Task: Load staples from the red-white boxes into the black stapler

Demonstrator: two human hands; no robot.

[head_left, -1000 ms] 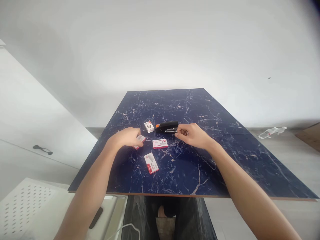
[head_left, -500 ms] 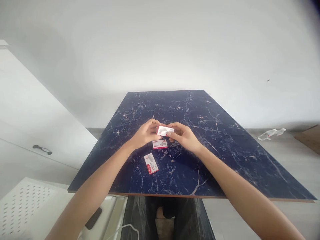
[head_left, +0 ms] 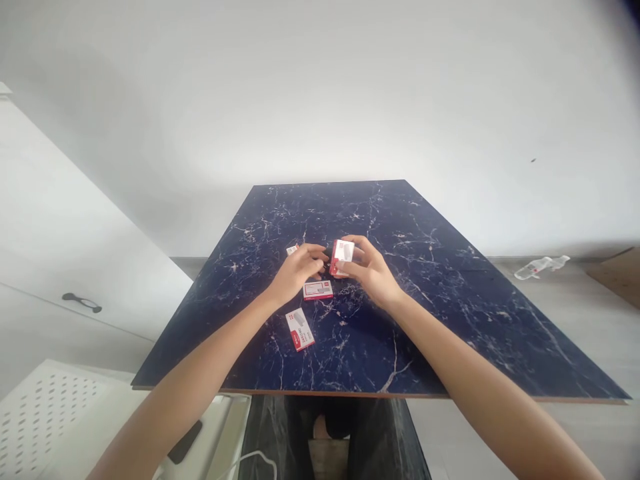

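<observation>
My right hand holds a small red-and-white staple box tilted up between thumb and fingers. Just left of it, my left hand hovers with its fingers loosely bent and apart, and nothing shows in them. Below my left hand lies a second staple box, flat on the table. Nearer to me rests a third staple box, turned at an angle, with a grey staple strip printed on it. Beyond my left hand, the corner of another red-and-white box peeks out, mostly hidden.
The boxes lie on a dark blue marble-patterned table that reaches to a white wall. A white cabinet stands at the left. On the floor to the right are a clear plastic bottle and a brown cardboard piece.
My left hand has let go of the staple box, which my right hand now holds alone, turned more upright. A box corner has come into sight beyond my left hand.
</observation>
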